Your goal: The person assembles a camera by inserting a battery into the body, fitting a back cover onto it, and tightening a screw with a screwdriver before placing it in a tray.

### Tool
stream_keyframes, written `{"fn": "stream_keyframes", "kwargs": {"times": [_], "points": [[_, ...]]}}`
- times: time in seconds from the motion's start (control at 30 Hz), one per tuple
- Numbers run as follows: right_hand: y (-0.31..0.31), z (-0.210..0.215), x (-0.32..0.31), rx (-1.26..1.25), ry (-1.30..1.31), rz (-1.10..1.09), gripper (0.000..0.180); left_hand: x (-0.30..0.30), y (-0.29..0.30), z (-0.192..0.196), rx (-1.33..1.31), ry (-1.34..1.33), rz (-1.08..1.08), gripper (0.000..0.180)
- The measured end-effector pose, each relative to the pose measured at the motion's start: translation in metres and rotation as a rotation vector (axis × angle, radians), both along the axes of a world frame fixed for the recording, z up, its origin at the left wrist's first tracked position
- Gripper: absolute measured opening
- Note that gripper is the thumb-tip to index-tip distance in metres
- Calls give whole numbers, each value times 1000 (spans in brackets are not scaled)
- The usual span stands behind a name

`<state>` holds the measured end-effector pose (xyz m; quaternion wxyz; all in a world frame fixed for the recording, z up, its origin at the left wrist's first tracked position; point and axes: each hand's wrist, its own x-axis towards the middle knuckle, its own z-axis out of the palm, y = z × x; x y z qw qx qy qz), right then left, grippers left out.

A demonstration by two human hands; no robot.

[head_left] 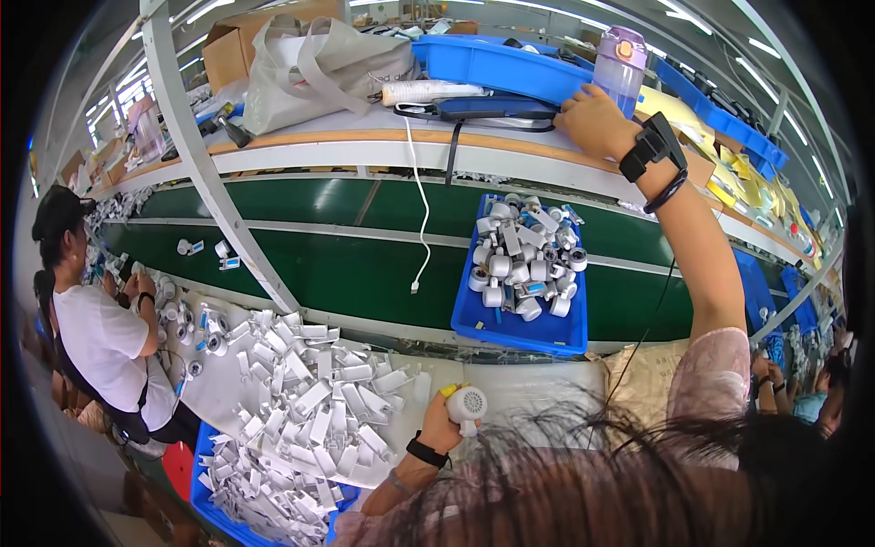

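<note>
In my left hand [441, 428] is a white hair-dryer-shaped part [469, 404] with a round grille, its face turned up. The fingers are closed around its side, and a bit of yellow shows at the fingertips. My right hand [594, 121] reaches up to the shelf, beside a clear bottle with a purple lid [621, 73] and in front of a long blue tray [506, 68]. Its fingers are curled down by the end of a dark blue strapped item [488, 109]; what they grip, if anything, is hidden.
A blue bin of white-and-grey round parts [519, 333] stands at the green conveyor [365, 287]. Left of me lie heaped white plastic pieces [314, 401], some in another blue bin [202, 453]. A white cable [421, 201] hangs from the shelf. A co-worker [100, 337] works at far left.
</note>
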<state>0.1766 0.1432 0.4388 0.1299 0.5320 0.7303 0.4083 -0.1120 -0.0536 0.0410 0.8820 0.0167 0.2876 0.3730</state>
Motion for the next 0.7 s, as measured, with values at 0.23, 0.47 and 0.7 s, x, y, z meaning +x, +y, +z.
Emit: {"fn": "stream_keyframes", "kwargs": {"times": [0.23, 0.47, 0.7], "points": [[13, 1, -8, -107, 17, -135, 36, -1, 0, -3, 47, -39, -1, 28], [8, 4, -8, -134, 126, -22, 33, -1, -3, 6, 260, 69, 104, 30], [26, -1, 41, 36, -73, 84, 28, -3, 4, 48, 205, -357, 164, 33]]}}
